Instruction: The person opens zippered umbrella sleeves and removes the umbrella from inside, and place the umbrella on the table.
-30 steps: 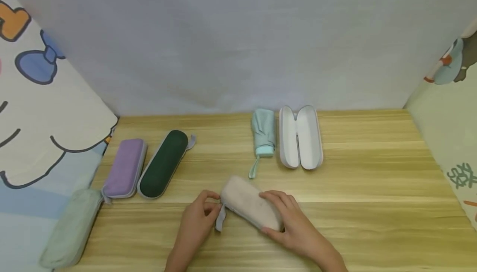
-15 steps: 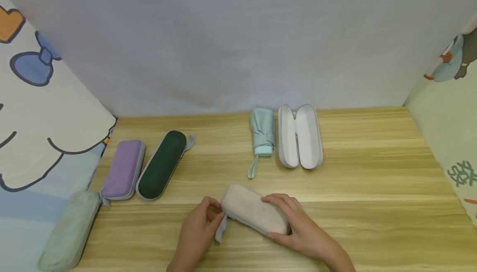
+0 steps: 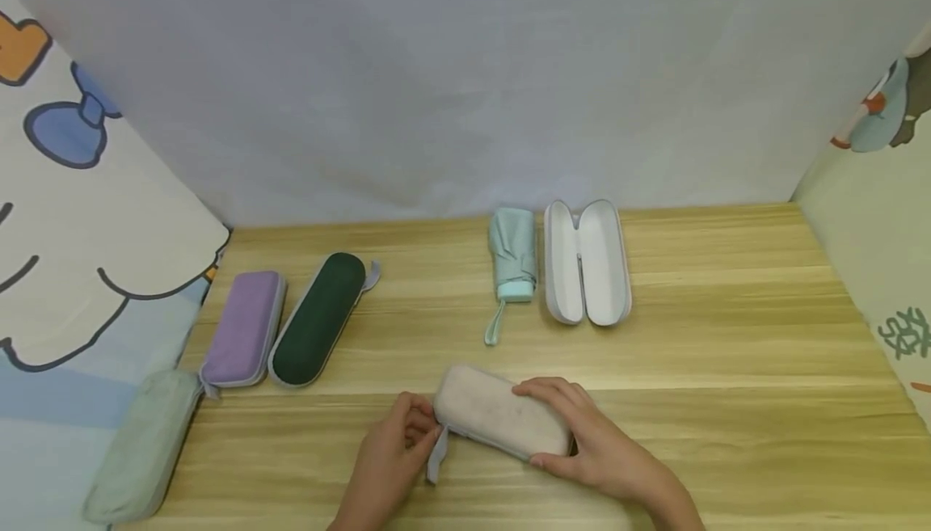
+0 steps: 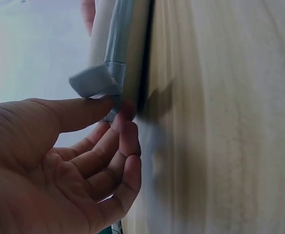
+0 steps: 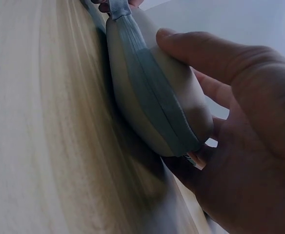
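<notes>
A beige zippered glasses case (image 3: 502, 414) lies at a slant near the front of the table, with a grey zipper band (image 5: 152, 87) along its side. My right hand (image 3: 592, 438) grips its right end, the thumb on the near side and the fingers over the far side. At the left end, my left hand (image 3: 393, 454) pinches the zipper's end between thumb and index finger; the other fingers are curled loosely. Beside that pinch, a grey fabric tab (image 4: 94, 82) sticks out from the case. The zipper pull itself is hidden by the fingertips.
Purple (image 3: 243, 327), dark green (image 3: 318, 319) and pale green (image 3: 145, 446) cases lie at the left. Behind the beige case are a folded mint umbrella (image 3: 513, 252) and an open case with white lining (image 3: 604, 264). A grey cloth wall (image 3: 465, 86) borders the table's back.
The beige case has shifted slightly right and toward me, turning a little nearer to level. Both hands have moved along with it, the left still at the zipper's end, the right still gripping.
</notes>
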A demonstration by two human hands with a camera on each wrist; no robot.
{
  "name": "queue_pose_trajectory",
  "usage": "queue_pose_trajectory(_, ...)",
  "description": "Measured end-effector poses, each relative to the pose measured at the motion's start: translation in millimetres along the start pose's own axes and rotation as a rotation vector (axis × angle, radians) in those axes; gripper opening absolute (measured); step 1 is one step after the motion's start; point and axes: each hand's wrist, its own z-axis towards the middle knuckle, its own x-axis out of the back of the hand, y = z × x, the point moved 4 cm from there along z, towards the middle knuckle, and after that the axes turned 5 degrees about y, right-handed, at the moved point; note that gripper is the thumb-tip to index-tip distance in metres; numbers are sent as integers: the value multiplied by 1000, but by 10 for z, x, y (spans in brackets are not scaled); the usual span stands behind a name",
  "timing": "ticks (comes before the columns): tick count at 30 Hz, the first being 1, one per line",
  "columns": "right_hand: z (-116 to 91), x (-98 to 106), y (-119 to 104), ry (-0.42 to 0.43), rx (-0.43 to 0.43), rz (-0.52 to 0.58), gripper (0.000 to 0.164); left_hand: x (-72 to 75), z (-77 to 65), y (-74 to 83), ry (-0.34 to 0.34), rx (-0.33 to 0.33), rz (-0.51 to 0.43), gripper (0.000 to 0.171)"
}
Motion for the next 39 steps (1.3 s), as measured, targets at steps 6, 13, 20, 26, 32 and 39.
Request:
queue_pose_trajectory(6,1,-4,-2,-6,8,3,76,20,-15,-41,43,12,63,12)
queue_pose_trajectory(13,-22,17,11,-26,-14,-17,80,7,-15,-19,67,-286,329,22)
queue_pose_trajectory(20,-6,54,-1,-62,13,-35,79,31,-37,-40,102,-514,411,26)
queue_pose_trajectory(26,26,94,-9,-102,54,-26,77,80,-65,-39,126,-659,437,23)
queue_pose_trajectory(32,27,117,3,-123,49,-18,77,100,-33,-43,107,-763,430,22)
queue_pose_trajectory(39,36,109,2,-171,18,-3,75,171,2,-26,106,-798,482,22)
